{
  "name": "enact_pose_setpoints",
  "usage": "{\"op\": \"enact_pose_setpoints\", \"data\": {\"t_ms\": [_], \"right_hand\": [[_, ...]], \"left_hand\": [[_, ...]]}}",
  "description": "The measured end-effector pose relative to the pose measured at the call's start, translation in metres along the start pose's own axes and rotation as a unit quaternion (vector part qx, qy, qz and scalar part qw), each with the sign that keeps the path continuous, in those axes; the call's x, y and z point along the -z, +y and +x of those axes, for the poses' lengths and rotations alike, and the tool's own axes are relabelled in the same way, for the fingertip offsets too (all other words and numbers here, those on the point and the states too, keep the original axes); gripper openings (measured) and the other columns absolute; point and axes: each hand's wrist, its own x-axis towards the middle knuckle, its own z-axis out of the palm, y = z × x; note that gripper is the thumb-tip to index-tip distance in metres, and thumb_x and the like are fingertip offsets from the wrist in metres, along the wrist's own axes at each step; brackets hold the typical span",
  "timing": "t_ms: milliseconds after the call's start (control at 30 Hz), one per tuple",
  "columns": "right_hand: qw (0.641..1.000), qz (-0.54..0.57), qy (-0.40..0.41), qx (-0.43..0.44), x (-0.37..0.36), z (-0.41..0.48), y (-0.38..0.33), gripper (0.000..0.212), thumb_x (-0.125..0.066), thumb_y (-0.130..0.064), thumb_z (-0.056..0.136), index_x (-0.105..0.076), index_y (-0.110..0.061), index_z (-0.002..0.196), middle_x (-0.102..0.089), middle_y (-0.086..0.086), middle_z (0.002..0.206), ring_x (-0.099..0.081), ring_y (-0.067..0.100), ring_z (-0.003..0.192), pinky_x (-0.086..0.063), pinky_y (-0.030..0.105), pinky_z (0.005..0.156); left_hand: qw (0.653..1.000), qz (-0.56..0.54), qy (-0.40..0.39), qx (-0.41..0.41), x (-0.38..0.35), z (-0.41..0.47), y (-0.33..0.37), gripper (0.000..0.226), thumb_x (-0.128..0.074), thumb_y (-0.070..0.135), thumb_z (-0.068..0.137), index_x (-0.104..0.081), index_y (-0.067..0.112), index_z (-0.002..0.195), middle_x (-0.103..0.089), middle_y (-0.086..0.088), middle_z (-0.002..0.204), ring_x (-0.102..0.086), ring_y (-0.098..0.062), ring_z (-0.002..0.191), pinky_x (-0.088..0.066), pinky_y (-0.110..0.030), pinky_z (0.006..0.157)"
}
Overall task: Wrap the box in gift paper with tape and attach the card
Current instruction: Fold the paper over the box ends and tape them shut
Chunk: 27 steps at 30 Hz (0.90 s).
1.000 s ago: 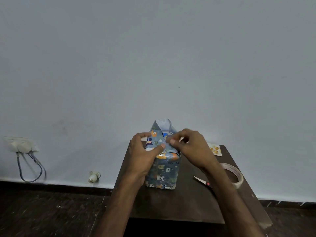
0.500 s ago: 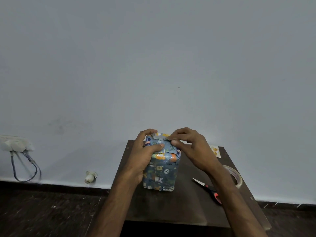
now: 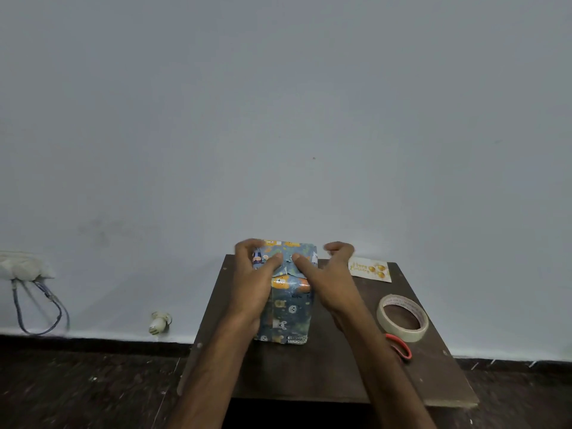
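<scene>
The box (image 3: 289, 311), wrapped in blue gift paper with animal prints, stands upright on the dark brown table (image 3: 309, 373). My left hand (image 3: 253, 283) grips its upper left side, fingers curled over the far top edge and thumb pressing the folded flap on top. My right hand (image 3: 331, 283) presses its thumb on the same flap from the right, while its loosely curled fingers hover clear of the box's right edge. The white card (image 3: 370, 269) with gold balloons lies flat at the table's far right. A tape roll (image 3: 411, 334) lies to the right of my right forearm.
Red-handled scissors (image 3: 400, 346) lie just in front of the tape roll, partly hidden by my right arm. The table stands against a plain wall. A wall socket (image 3: 21, 267) with a looped cable and a small white plug (image 3: 159, 323) are low on the left.
The paper flap that stood up above the box is now folded flat on top. My right fingers have come off the paper and moved right, and only the thumb stays on it.
</scene>
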Motion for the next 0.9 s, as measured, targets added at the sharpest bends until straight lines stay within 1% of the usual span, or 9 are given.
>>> {"op": "enact_pose_setpoints", "data": {"t_ms": [100, 167, 267, 433, 500, 633, 733, 800, 900], "right_hand": [[0.985, -0.090, -0.083, -0.123, 0.014, 0.000, -0.001, 0.084, -0.068, -0.071, 0.072, -0.022, -0.042, 0.135, -0.054, 0.012, 0.136, -0.067, 0.029, 0.106, -0.058, 0.050, 0.081], [0.969, -0.041, -0.163, -0.179, 0.016, -0.004, -0.005, 0.071, -0.062, -0.069, 0.081, -0.042, -0.031, 0.138, -0.066, 0.002, 0.125, -0.073, 0.024, 0.097, -0.061, 0.053, 0.069], [0.972, -0.003, -0.187, -0.144, 0.018, -0.011, -0.009, 0.046, -0.062, -0.057, 0.089, -0.059, -0.029, 0.126, -0.073, -0.003, 0.112, -0.075, 0.020, 0.091, -0.062, 0.050, 0.073], [0.982, 0.080, -0.170, -0.024, 0.020, -0.011, -0.014, 0.044, -0.065, -0.026, 0.094, -0.050, -0.035, 0.135, -0.074, 0.001, 0.105, -0.075, 0.016, 0.088, -0.061, 0.030, 0.066], [0.980, 0.091, -0.176, -0.003, 0.019, -0.011, -0.006, 0.053, -0.065, -0.022, 0.095, -0.044, -0.035, 0.141, -0.073, 0.001, 0.110, -0.074, 0.018, 0.096, -0.061, 0.033, 0.069], [0.988, 0.014, -0.132, 0.083, 0.017, -0.007, 0.028, 0.065, -0.069, -0.013, 0.092, -0.039, -0.032, 0.148, -0.062, -0.003, 0.134, -0.063, 0.014, 0.119, -0.055, 0.045, 0.096], [0.986, -0.019, -0.111, 0.126, 0.012, -0.004, 0.043, 0.070, -0.067, 0.004, 0.089, -0.041, -0.025, 0.146, -0.058, -0.007, 0.139, -0.056, 0.006, 0.127, -0.050, 0.033, 0.103], [0.986, -0.040, -0.105, 0.125, 0.010, 0.001, 0.053, 0.075, -0.067, 0.012, 0.083, -0.041, -0.026, 0.143, -0.058, -0.010, 0.137, -0.055, 0.000, 0.126, -0.049, 0.029, 0.104], [0.986, -0.079, -0.100, 0.108, 0.010, 0.009, 0.065, 0.079, -0.069, 0.011, 0.081, -0.040, -0.032, 0.140, -0.063, -0.007, 0.130, -0.061, -0.001, 0.117, -0.052, 0.030, 0.100]], "left_hand": [[0.993, 0.011, -0.022, 0.117, 0.007, -0.007, 0.009, 0.058, -0.071, 0.034, 0.091, -0.036, 0.022, 0.134, -0.067, -0.002, 0.105, -0.071, -0.017, 0.075, -0.053, -0.025, 0.046], [0.979, 0.056, -0.087, 0.177, 0.014, -0.011, 0.015, 0.046, -0.064, 0.045, 0.093, -0.057, 0.016, 0.128, -0.077, -0.004, 0.097, -0.075, -0.018, 0.071, -0.055, -0.028, 0.054], [0.971, 0.050, -0.142, 0.184, 0.021, -0.013, 0.015, 0.030, -0.057, 0.043, 0.097, -0.071, 0.022, 0.112, -0.079, -0.005, 0.095, -0.076, -0.021, 0.078, -0.058, -0.037, 0.072], [0.994, -0.028, -0.091, 0.049, 0.021, -0.009, 0.011, 0.026, -0.061, 0.019, 0.095, -0.063, 0.022, 0.121, -0.076, -0.005, 0.111, -0.074, -0.025, 0.098, -0.060, -0.043, 0.083], [0.995, 0.016, -0.102, -0.019, 0.027, -0.004, 0.005, 0.038, -0.067, 0.019, 0.094, -0.059, 0.026, 0.130, -0.072, -0.001, 0.121, -0.072, -0.019, 0.104, -0.059, -0.041, 0.088], [0.975, 0.157, -0.119, -0.107, 0.043, 0.005, -0.024, 0.077, -0.079, 0.029, 0.086, -0.036, 0.052, 0.145, -0.063, 0.021, 0.131, -0.065, -0.004, 0.116, -0.055, -0.038, 0.098], [0.944, 0.254, -0.110, -0.178, 0.042, 0.007, -0.042, 0.093, -0.075, 0.014, 0.088, -0.021, 0.054, 0.152, -0.057, 0.037, 0.127, -0.061, 0.009, 0.113, -0.049, -0.014, 0.093], [0.913, 0.325, -0.092, -0.229, 0.039, 0.012, -0.052, 0.086, -0.074, 0.007, 0.086, -0.034, 0.047, 0.151, -0.055, 0.022, 0.140, -0.059, 0.002, 0.119, -0.048, -0.009, 0.091], [0.893, 0.373, -0.089, -0.235, 0.036, 0.024, -0.068, 0.075, -0.078, 0.011, 0.084, -0.046, 0.041, 0.145, -0.049, 0.003, 0.149, -0.058, -0.010, 0.122, -0.053, -0.025, 0.095]]}}
